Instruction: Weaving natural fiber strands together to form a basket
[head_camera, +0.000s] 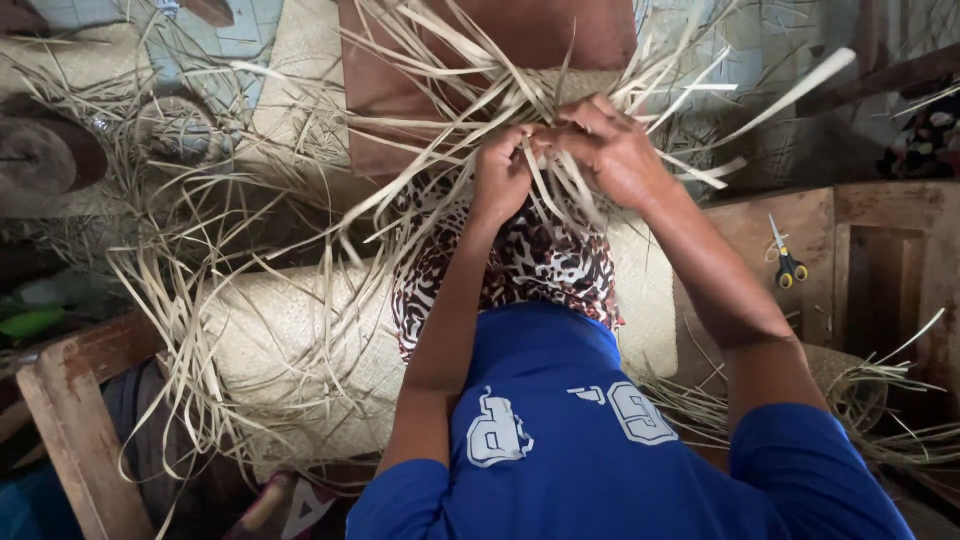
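My left hand (500, 175) and my right hand (610, 150) meet close together at the upper middle, both pinching pale flat straw strips (450, 130) that fan out from a small woven piece (580, 88). The strips splay left, right and upward from between my fingers. Below my hands lies patterned cloth (545, 262) over my lap, and my blue shirt (560, 420) fills the bottom. A brown board (390, 90) lies behind the straw.
A large woven straw mat (290, 350) with loose fringe spreads across the left and middle. Yellow-handled scissors (787, 262) rest on a wooden surface (880, 270) at right. A wooden chair frame (70, 400) stands at lower left. A woven basket (850, 385) sits at lower right.
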